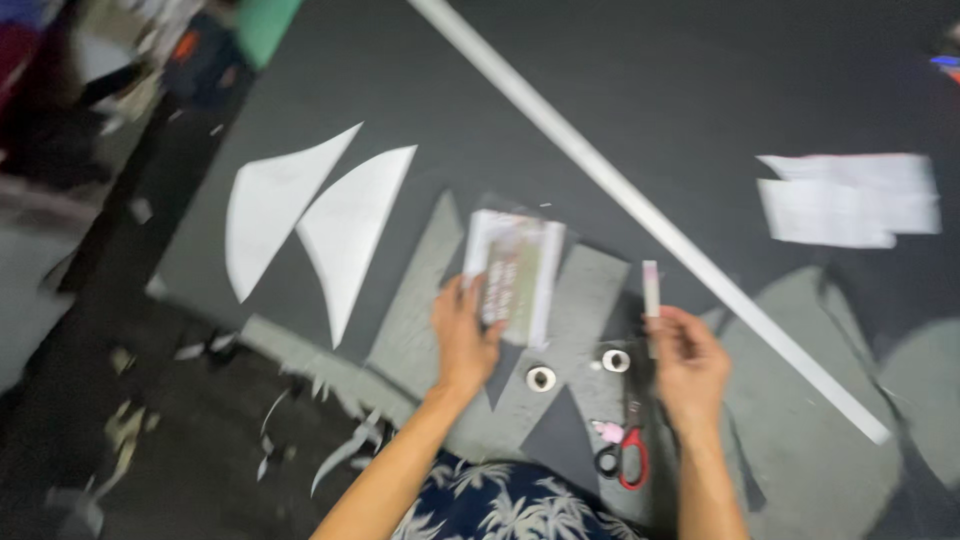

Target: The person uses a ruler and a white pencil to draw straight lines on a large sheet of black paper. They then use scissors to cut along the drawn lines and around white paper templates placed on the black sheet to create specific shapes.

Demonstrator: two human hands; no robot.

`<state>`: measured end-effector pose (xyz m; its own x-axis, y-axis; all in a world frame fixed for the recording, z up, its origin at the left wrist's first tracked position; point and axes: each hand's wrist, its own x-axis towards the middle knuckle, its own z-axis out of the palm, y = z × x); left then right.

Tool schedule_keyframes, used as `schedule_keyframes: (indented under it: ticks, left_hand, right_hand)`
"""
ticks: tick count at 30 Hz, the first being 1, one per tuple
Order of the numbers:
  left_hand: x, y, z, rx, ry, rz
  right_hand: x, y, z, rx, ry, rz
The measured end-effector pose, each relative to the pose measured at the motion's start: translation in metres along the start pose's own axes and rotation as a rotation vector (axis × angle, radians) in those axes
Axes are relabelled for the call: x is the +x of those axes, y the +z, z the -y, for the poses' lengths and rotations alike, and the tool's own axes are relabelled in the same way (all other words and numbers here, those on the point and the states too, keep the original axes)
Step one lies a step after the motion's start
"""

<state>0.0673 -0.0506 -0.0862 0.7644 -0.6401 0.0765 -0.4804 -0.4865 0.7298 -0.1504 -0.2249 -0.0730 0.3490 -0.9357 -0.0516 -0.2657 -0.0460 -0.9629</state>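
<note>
Pinching the flat clear-wrapped packet (515, 272) by its lower edge, the left hand (463, 335) lifts something light, thin and probably slippery, while the right hand (687, 362) pinches a small pale stick (651, 288) upright above its fingers.

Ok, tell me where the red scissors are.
The red scissors lie on the dark mat, below the right hand, beside a small pink piece.

Clear-wrapped packet and a slim white stick

The packet (515, 275) is flat and rectangular — white borders around a greenish middle, sheathed in clear film — tilted slightly, its lower left edge held above grey cut shapes. The stick (651, 290) stands nearly upright, white with a pinkish band near its top — blurred, pinched at its lower end.
</note>
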Motion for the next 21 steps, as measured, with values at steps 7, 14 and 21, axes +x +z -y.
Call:
schedule_keyframes:
  ticks: [7,14,21]
  left_hand:
    - [0.015,-0.006,0.006,-0.21,-0.155,-0.008]
    - [0.038,-0.006,0.022,-0.254,-0.196,0.046]
    - [0.075,-0.036,0.009,-0.029,0.033,-0.178]
  right_hand:
    - [-0.014,-0.002,0.013,0.041,0.112,-0.013]
    - [-0.025,-0.014,0.028,0.264,0.223,-0.036]
    - [-0.031,-0.024,0.02,0.335,0.209,0.028]
